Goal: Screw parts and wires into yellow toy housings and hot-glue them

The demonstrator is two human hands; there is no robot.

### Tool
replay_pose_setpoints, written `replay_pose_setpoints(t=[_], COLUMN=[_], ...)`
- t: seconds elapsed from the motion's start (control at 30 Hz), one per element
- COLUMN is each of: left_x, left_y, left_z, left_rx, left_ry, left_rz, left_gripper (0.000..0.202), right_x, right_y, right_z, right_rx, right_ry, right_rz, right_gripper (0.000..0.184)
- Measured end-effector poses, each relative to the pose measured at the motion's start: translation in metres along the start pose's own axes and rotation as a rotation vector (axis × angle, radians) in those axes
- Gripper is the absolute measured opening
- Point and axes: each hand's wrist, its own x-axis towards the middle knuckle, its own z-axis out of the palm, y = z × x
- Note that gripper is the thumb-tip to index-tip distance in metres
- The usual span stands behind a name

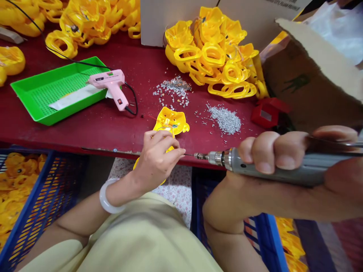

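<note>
My right hand point(272, 155) is wrapped round a grey electric screwdriver point(300, 166), held level above the table's front edge with its thin bit pointing left. The tip of that bit meets the pinched fingertips of my left hand point(159, 158); anything small between them is too small to make out. Under and just beyond my left hand lies a yellow plastic shell point(167, 117), hollow side up, with a small green board and thin wires inside. More yellow plastic shows below the hand at the table edge, mostly hidden by it.
Piles of small screws point(227, 120) and small metal pieces point(177, 87) lie on the red table point(133, 132). A pink glue gun point(112, 85) rests by a green tray point(42, 117). Yellow parts point(212, 56) are heaped behind, near a cardboard box point(317, 83). Blue crates point(53, 189) flank my lap.
</note>
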Motion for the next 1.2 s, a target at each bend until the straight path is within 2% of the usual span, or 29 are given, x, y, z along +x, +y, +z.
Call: replay_pose_setpoints(t=[0.23,0.4,0.57,0.7,0.8,0.97,1.03,1.2], left_x=[0.0,-0.001,-0.001,0.011,0.027,0.047,0.048,0.045], left_y=[-0.003,-0.008,-0.015,-0.031,-0.049,-0.071,-0.076,-0.083], left_z=[-0.003,0.0,-0.004,-0.009,-0.006,0.01,0.015,0.024], left_rx=[-0.267,-0.385,-0.311,-0.055,0.115,0.175,0.178,0.09], left_ry=[-0.003,-0.03,-0.101,-0.127,-0.234,-0.423,-0.432,-0.366], left_rz=[-0.126,-0.101,-0.071,-0.114,-0.111,-0.039,-0.025,-0.019], left_gripper=[0.01,0.008,0.011,0.035,0.026,0.018,0.016,0.005], right_x=[-0.003,-0.005,-0.004,0.002,0.01,0.02,0.022,0.028], right_y=[0.004,0.009,0.011,0.018,0.026,0.039,0.043,0.049], right_z=[-0.006,-0.016,-0.009,-0.002,-0.001,0.001,0.002,0.007], right_rx=[0.101,0.149,0.142,0.11,0.088,0.129,0.164,0.201], right_ry=[-0.022,-0.116,-0.065,0.005,0.041,0.057,0.041,0.034], right_rz=[-0.005,-0.023,-0.032,-0.097,-0.167,-0.195,-0.2,-0.199], right_gripper=[0.01,0.018,0.015,0.011,0.01,0.013,0.013,0.009])
